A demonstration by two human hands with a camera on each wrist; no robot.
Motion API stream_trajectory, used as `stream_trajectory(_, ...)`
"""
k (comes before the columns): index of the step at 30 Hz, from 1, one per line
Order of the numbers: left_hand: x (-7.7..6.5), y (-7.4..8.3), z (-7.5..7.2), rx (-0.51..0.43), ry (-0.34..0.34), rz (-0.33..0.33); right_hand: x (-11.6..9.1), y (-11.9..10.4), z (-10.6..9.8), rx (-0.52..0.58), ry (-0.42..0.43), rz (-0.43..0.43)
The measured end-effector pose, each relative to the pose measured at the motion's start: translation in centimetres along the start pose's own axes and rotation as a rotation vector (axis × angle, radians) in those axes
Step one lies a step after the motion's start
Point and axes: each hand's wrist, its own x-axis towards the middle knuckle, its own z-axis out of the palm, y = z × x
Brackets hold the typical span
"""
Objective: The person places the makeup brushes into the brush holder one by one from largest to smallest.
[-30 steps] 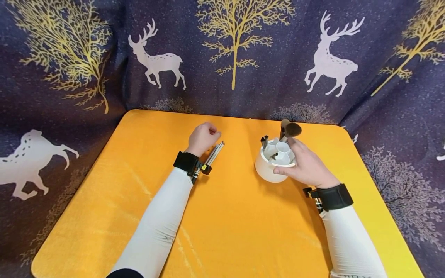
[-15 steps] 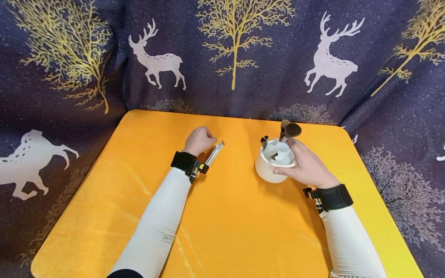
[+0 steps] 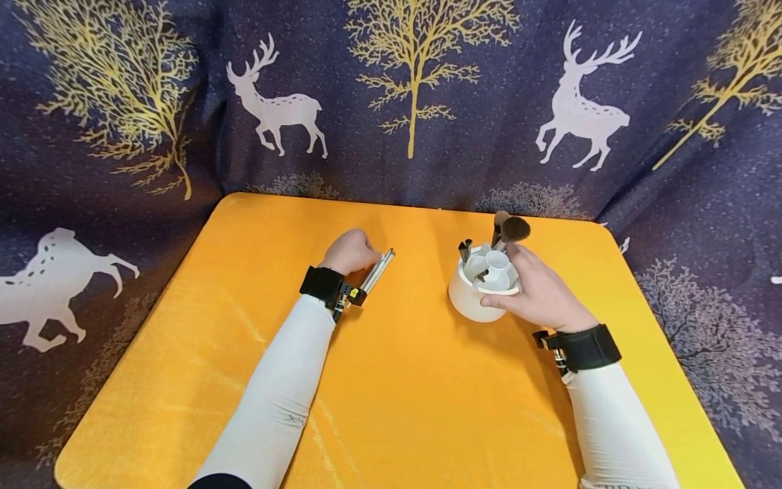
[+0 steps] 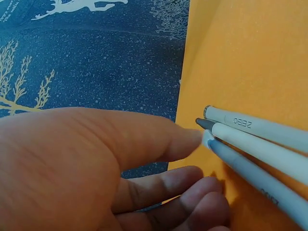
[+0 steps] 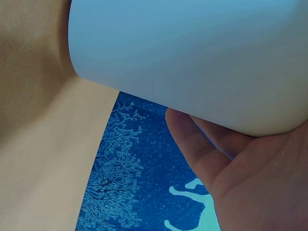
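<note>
My right hand (image 3: 550, 292) grips the rim and side of a white round brush holder (image 3: 470, 299), thumb at the front. Several makeup brushes (image 3: 515, 229) with dark bristles stand in its compartments. In the right wrist view, the holder's smooth wall (image 5: 183, 53) fills the upper part. My left hand (image 3: 349, 252) is beside a few slim grey and white pens (image 3: 380, 268) lying together on the table. Seen from the left wrist, the thumb tip is at the end of the nearest grey pen (image 4: 260, 180); a gap shows between thumb and loosely bent fingers (image 4: 180, 180).
An orange cloth (image 3: 415, 380) covers the table, with the pens left of the middle and the holder to the right. A dark blue curtain (image 3: 379, 176) with white deer and yellow trees hangs behind and at the sides.
My left hand has drawn back slightly towards me, then come down against the far ends of the pens. The right hand and brush holder have stayed still.
</note>
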Motion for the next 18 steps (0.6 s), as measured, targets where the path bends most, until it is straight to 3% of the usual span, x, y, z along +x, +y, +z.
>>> stream_trajectory(8, -0.09, -0.44, -0.03, -0.019, -0.081, 0.014, 0.07, 0.11, 0.14, -0.005, -0.009, 0.004)
stream_trajectory(18, -0.95, 0.14, -0.11, 0.035, -0.083, 0.052, 0.02, 0.12, 0.10, -0.007, -0.011, 0.006)
